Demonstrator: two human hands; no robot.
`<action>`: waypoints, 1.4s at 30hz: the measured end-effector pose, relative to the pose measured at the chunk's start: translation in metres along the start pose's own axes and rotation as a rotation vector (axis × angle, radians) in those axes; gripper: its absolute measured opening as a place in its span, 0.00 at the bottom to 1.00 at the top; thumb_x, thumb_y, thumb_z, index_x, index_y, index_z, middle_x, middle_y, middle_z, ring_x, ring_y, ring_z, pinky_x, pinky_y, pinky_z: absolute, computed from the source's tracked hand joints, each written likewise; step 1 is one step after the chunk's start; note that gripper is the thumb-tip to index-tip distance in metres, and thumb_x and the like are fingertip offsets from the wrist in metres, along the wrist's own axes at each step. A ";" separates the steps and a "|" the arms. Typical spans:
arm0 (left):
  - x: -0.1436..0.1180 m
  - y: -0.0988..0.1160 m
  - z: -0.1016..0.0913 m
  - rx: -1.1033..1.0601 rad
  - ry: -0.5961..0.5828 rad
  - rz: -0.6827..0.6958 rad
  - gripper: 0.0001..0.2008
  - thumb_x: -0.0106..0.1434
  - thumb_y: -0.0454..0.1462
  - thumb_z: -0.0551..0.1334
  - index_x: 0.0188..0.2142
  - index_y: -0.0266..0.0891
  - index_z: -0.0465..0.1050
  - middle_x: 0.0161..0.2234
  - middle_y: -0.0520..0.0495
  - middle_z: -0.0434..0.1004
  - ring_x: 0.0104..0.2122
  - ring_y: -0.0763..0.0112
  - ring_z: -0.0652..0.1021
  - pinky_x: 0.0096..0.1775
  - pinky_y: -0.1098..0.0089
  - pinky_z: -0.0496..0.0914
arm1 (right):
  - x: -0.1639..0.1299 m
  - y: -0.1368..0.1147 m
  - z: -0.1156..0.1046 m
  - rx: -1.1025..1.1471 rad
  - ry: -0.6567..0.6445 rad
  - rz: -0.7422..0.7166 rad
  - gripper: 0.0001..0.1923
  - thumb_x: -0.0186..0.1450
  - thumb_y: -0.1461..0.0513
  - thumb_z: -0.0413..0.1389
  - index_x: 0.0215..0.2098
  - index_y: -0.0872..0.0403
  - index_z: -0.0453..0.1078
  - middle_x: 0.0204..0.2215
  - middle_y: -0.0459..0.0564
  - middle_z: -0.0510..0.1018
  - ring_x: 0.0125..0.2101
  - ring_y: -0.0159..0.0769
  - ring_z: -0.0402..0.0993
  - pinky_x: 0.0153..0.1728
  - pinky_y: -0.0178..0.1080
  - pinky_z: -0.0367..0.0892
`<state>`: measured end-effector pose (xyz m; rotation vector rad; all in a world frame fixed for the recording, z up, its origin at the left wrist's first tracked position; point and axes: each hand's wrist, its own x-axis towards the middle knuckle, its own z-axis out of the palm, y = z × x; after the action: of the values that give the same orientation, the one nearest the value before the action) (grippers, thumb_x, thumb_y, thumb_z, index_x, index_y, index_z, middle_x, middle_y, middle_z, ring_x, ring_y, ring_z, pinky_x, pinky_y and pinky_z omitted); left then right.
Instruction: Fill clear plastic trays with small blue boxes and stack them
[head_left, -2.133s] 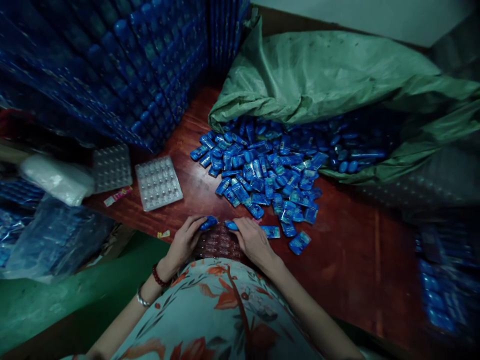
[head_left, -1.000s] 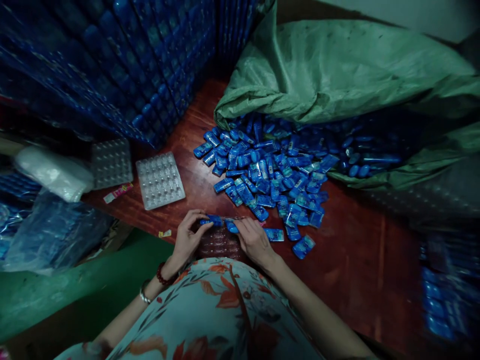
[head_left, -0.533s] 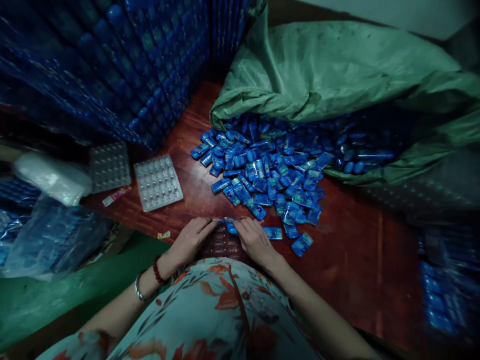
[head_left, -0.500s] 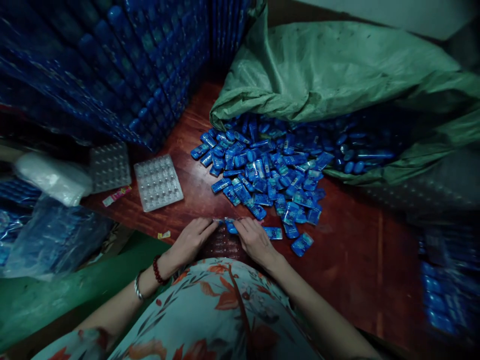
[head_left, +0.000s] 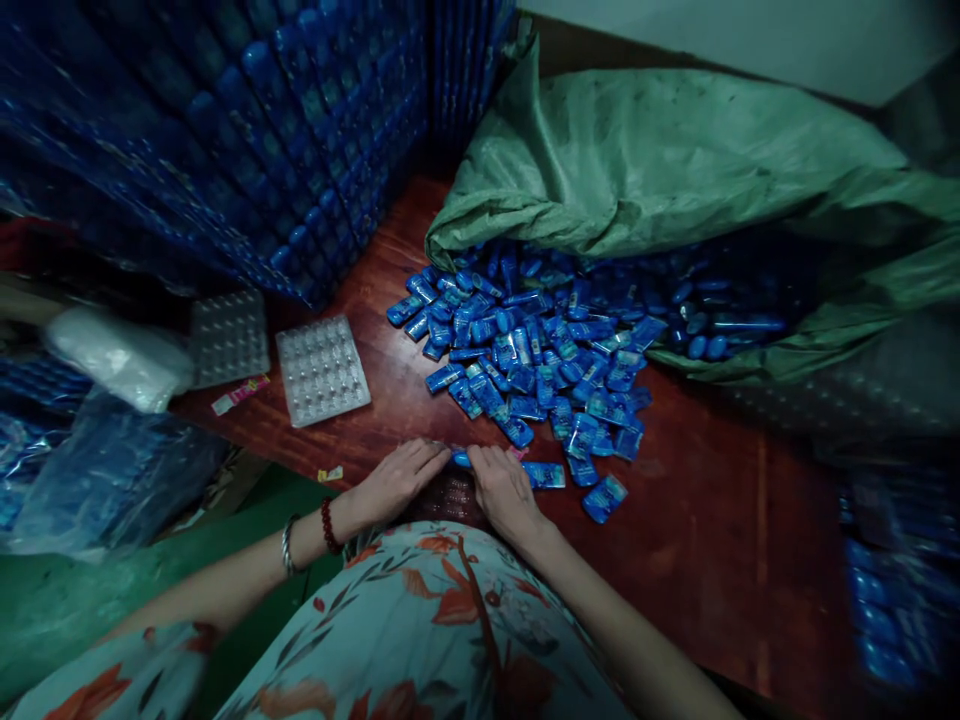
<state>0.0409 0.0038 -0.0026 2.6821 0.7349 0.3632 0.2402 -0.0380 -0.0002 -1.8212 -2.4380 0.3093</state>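
Note:
A clear plastic blister tray (head_left: 450,495) lies on the red-brown table against my floral top, its cavities showing between my hands. At its far edge a small blue packet (head_left: 460,458) peeks out between my fingertips. My right hand (head_left: 506,488) is closed on that packet, fingers bent over it. My left hand (head_left: 405,475) is closed along the tray's left far edge, its fingertips near the packet's left end; the exact grip is partly hidden. Just beyond, a heap of blue packets (head_left: 525,345) spills from a green sack (head_left: 660,150). One loose packet (head_left: 544,475) lies beside my right hand.
Two more blister trays, a near one (head_left: 324,370) and a darker one (head_left: 229,340), lie on the left. Tall stacks of filled blue trays (head_left: 300,150) rise behind them. A white plastic bundle (head_left: 120,355) sits at far left, and blue packs (head_left: 877,590) stand at far right.
My hands have drawn closer together over the tray's far edge, and less of the blue packet shows between them. The whole view has shifted slightly.

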 end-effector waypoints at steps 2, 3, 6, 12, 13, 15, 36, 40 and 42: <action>0.004 -0.011 0.007 -0.030 0.089 -0.002 0.21 0.66 0.28 0.47 0.59 0.34 0.55 0.47 0.36 0.71 0.48 0.62 0.71 0.49 0.59 0.69 | 0.008 0.000 0.002 -0.017 -0.006 0.043 0.10 0.65 0.71 0.46 0.38 0.54 0.66 0.29 0.50 0.74 0.33 0.39 0.68 0.36 0.39 0.55; 0.009 -0.017 0.009 -0.037 0.121 0.000 0.21 0.66 0.28 0.47 0.58 0.34 0.56 0.47 0.36 0.72 0.48 0.62 0.71 0.48 0.58 0.69 | 0.014 0.000 0.001 -0.033 -0.011 0.068 0.10 0.65 0.70 0.45 0.40 0.54 0.66 0.30 0.51 0.75 0.34 0.39 0.69 0.37 0.39 0.55; 0.026 -0.033 0.006 -0.046 0.162 0.001 0.19 0.67 0.30 0.47 0.56 0.36 0.60 0.47 0.37 0.72 0.48 0.63 0.72 0.48 0.59 0.70 | 0.033 0.006 -0.012 -0.077 -0.068 0.117 0.11 0.68 0.66 0.44 0.45 0.55 0.65 0.32 0.53 0.76 0.37 0.39 0.70 0.39 0.38 0.56; 0.041 -0.041 -0.023 -0.183 0.165 -0.087 0.18 0.66 0.42 0.54 0.55 0.41 0.64 0.48 0.41 0.72 0.47 0.61 0.71 0.48 0.58 0.68 | 0.047 0.029 -0.046 0.026 -0.107 0.058 0.19 0.70 0.52 0.40 0.50 0.52 0.64 0.41 0.52 0.75 0.41 0.39 0.71 0.39 0.38 0.60; 0.043 -0.043 -0.025 -0.229 0.229 -0.166 0.18 0.67 0.42 0.53 0.54 0.41 0.64 0.48 0.42 0.73 0.47 0.62 0.72 0.48 0.59 0.68 | 0.050 0.033 -0.048 0.044 -0.075 0.090 0.19 0.71 0.52 0.38 0.51 0.51 0.63 0.42 0.52 0.74 0.41 0.38 0.71 0.39 0.37 0.60; 0.052 -0.051 -0.026 -0.274 0.372 -0.348 0.16 0.68 0.41 0.52 0.52 0.39 0.65 0.46 0.41 0.73 0.45 0.64 0.72 0.47 0.61 0.69 | 0.061 0.036 -0.050 0.041 -0.024 0.163 0.19 0.71 0.54 0.36 0.52 0.50 0.62 0.43 0.51 0.73 0.40 0.37 0.72 0.36 0.36 0.62; -0.013 -0.021 -0.007 -0.526 0.799 -0.704 0.10 0.57 0.38 0.64 0.39 0.39 0.70 0.35 0.50 0.75 0.36 0.70 0.76 0.39 0.70 0.71 | -0.007 0.034 -0.035 0.492 0.363 0.145 0.10 0.65 0.60 0.53 0.45 0.52 0.67 0.38 0.51 0.75 0.40 0.39 0.71 0.42 0.42 0.67; -0.006 -0.010 0.013 -0.444 0.618 -0.413 0.09 0.63 0.33 0.56 0.44 0.39 0.69 0.37 0.46 0.75 0.37 0.70 0.76 0.40 0.69 0.71 | -0.006 0.009 -0.007 0.719 0.521 0.070 0.11 0.66 0.64 0.52 0.46 0.49 0.69 0.40 0.49 0.77 0.42 0.36 0.73 0.45 0.40 0.69; 0.002 -0.016 0.017 -0.348 0.487 -0.245 0.13 0.65 0.31 0.51 0.47 0.39 0.67 0.41 0.43 0.74 0.41 0.68 0.75 0.42 0.67 0.71 | 0.000 0.005 0.007 0.689 0.577 0.008 0.12 0.66 0.65 0.51 0.47 0.51 0.69 0.40 0.51 0.77 0.43 0.36 0.73 0.45 0.40 0.69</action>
<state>0.0405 0.0138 -0.0236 2.1612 1.0132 0.9967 0.2440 -0.0372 -0.0083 -1.3642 -1.6513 0.4694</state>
